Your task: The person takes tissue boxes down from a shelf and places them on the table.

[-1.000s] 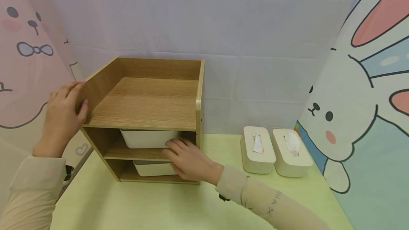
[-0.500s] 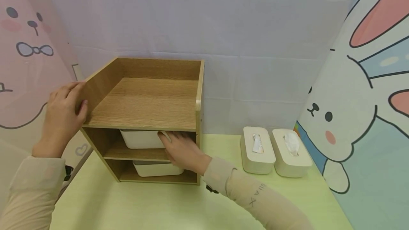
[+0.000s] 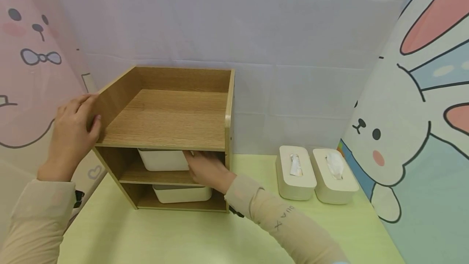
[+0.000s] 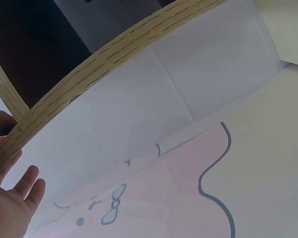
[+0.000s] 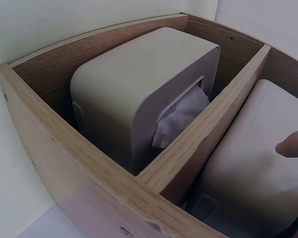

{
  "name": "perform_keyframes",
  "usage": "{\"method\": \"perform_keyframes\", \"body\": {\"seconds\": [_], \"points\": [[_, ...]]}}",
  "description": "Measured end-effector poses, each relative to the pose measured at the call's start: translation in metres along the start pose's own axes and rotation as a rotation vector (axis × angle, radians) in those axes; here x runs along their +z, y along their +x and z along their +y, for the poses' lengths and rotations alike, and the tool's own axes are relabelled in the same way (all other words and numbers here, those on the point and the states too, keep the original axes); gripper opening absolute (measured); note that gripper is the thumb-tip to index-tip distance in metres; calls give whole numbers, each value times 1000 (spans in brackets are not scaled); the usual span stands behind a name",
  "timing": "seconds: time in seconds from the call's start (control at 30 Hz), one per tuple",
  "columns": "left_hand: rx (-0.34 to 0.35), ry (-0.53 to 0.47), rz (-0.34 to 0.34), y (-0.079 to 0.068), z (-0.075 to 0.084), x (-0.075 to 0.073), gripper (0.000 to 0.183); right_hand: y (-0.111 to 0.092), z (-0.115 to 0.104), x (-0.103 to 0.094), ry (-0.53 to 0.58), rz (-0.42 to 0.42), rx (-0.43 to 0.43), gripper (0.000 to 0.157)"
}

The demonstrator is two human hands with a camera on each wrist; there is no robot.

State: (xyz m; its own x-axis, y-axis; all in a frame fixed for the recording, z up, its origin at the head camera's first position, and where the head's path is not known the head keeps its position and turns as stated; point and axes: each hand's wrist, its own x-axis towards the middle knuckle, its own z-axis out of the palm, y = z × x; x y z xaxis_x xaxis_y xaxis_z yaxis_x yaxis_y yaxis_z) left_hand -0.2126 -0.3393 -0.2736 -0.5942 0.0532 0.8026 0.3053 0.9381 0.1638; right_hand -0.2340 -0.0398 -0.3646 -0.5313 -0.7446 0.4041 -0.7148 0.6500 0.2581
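Note:
A wooden two-tier shelf (image 3: 172, 117) stands on the table. My left hand (image 3: 73, 133) grips its left side panel, thumb inside and fingers outside; the left wrist view shows the panel edge (image 4: 114, 54) passing through that hand. In the middle compartment sits a cream tissue box (image 3: 165, 161). My right hand (image 3: 209, 170) reaches in at the box's right end. The right wrist view shows the thumb (image 5: 294, 144) against the box's front face and part of a finger near its end; the other fingers are hidden. Another tissue box (image 3: 183, 194) lies in the bottom compartment, tissue showing in its slot.
To the right on the pale green table (image 3: 165, 239), two more cream tissue boxes stand side by side, one (image 3: 296, 172) with a packet-like piece in its slot and one (image 3: 335, 174) with white tissue. Cloth walls with cartoon animals enclose the back and sides.
My right hand has moved left and deeper into the middle compartment, its fingers passing out of sight and uncovering more of the bottom tissue box. My left hand has stayed on the side panel.

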Motion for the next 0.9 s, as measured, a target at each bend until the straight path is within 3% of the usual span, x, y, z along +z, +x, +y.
{"method": "perform_keyframes", "body": {"seconds": [0.57, 0.9], "points": [[-5, -2, -12, 0, 3, -3, 45, 2, -1, -6, 15, -85, 8, 63], [-3, -5, -12, 0, 4, -3, 46, -4, -7, -9, -14, 43, -21, 49]]}}
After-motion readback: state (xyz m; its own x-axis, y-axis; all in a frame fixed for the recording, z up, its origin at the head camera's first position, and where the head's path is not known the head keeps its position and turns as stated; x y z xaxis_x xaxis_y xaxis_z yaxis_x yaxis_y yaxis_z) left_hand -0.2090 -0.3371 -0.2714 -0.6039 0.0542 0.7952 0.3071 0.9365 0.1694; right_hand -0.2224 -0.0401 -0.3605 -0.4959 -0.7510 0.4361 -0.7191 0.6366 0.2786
